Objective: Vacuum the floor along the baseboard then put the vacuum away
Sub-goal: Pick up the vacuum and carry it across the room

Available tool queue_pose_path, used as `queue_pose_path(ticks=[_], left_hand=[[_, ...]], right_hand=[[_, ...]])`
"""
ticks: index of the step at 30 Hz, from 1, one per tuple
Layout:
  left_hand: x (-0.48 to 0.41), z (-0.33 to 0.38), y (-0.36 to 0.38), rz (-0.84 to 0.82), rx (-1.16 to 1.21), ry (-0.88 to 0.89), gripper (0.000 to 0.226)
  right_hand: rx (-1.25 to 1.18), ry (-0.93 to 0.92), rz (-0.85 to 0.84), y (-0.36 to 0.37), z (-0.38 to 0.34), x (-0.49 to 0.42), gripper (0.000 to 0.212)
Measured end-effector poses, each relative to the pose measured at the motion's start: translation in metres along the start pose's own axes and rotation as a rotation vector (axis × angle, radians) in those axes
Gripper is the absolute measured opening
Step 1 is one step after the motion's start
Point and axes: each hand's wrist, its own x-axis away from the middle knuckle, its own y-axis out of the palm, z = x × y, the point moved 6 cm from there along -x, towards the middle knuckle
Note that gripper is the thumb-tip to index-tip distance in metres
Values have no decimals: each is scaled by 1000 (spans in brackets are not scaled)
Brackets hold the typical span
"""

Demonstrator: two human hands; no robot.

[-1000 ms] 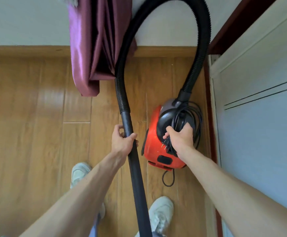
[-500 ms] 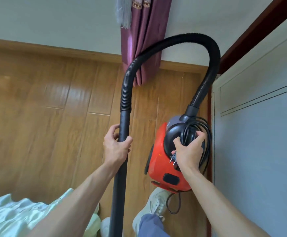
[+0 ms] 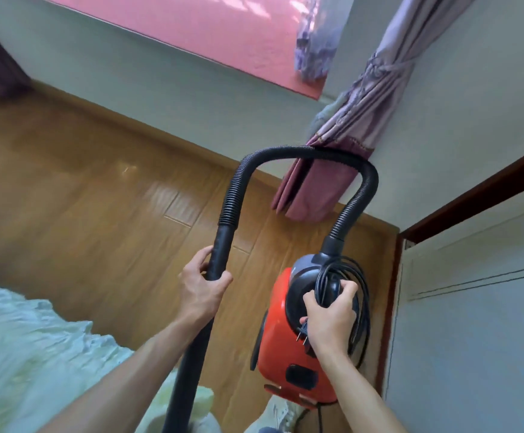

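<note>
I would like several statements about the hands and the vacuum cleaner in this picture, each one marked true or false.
1. The left hand grips the black tube. True.
2. The plug sits in a wall socket. False: its bare prongs show beside the right hand.
3. The vacuum body is blue. False: it is red.
4. The right hand holds the handle together with the coiled cord. True.
5. The hose lies flat on the floor. False: it arches up from the tube to the body.
</note>
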Motion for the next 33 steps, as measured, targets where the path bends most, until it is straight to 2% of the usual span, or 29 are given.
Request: queue_pose_path(ticks=[5,11,21,28,33], left_hand=[[3,48,-89,173,63,33,44],[15,84,-221,495,137,4,35],[101,128,-391,898,182,-34,35],[190,145,-459,1189,213,-35,50],[281,147,-491,1398,166,-12,54]], right_hand=[[63,-159,-179,39,-81,44,39],[135,-397,-403,93,-186,95,46],[87,-649,-704,166,-365,197,51],[79,-794,-981,198,-423,293,47],[120,-884,-1199,204,-424,378,44]])
